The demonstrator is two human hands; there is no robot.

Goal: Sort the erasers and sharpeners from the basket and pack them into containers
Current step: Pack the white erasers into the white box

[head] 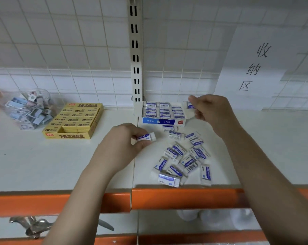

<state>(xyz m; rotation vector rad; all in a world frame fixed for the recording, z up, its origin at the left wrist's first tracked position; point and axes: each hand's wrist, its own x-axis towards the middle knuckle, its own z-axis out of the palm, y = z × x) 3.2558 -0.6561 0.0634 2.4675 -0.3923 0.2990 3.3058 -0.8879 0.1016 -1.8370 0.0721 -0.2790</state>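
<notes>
Right hand (pixel 209 107) pinching white blue-sleeved eraser (pixel 190 104) over blue-fronted eraser box (pixel 164 121), left hand (pixel 126 138) pinching another eraser (pixel 147 137) beside loose pile (pixel 184 160).

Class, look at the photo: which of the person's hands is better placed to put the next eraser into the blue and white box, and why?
The right hand. It pinches an eraser beside the blue and white box, at its right rim. The left hand holds another eraser lower down, nearer the shelf's front.

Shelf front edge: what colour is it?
Orange shelf front edge, clearest in the head view.
</notes>
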